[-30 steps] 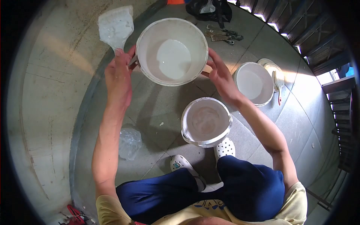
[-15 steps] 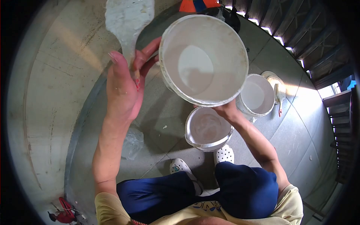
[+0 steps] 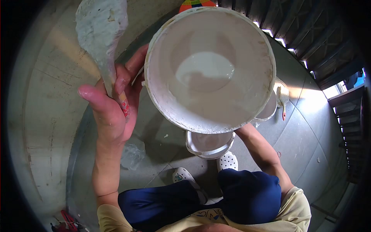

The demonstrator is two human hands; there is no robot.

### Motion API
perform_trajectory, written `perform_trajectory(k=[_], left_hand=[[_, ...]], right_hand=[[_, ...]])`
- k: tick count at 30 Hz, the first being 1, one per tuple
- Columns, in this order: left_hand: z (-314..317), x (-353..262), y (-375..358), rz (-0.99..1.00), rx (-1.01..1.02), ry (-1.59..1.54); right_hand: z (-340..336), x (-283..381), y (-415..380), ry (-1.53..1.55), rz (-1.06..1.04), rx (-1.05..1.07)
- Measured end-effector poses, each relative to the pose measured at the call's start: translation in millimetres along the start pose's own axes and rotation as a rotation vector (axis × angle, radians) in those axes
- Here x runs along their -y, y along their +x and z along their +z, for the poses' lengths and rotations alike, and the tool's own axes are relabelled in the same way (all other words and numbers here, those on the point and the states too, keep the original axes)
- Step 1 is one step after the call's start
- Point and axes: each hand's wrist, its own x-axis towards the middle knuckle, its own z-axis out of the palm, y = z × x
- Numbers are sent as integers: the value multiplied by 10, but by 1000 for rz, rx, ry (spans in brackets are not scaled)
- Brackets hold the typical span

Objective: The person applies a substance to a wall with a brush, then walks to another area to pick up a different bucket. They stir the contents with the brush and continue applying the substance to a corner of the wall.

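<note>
Between the fingers of my left hand [image 3: 112, 116] is a paintbrush [image 3: 102, 34], its broad head coated in white paint and its handle tip red. The thumb of that hand points outward, and its fingers reach to the left side of a white bucket [image 3: 166, 104]. This bucket is tilted with its mouth toward me, and a pool of white paint [image 3: 205, 69] shows at its bottom. My right hand [image 3: 243, 130] supports the bucket from below on the right; most of its fingers are hidden behind it.
A second bucket [image 3: 210, 150] stands by my shoes, partly covered by the raised one. Further right are a third bucket [image 3: 268, 112] and another brush [image 3: 284, 102]. A clear plastic bag [image 3: 133, 154] lies on the floor, left. A pale wall [image 3: 46, 116] curves along the left.
The raised bucket has come nearer to my view and looks larger, hiding more of the buckets behind it. My left hand and the paintbrush have shifted left, with the brush leaning further left.
</note>
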Motion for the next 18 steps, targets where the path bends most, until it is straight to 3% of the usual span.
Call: perform_trajectory(k=[9, 14, 18], left_hand=[[81, -105, 35, 56, -10, -69], [31, -91, 104, 180, 83, 145], [105, -78, 144, 208, 22, 171]], right_hand=[[-234, -131, -92, -117, -31, -105], [-231, -181, -87, -124, -39, -114], [-188, -208, -34, -130, -51, -118]])
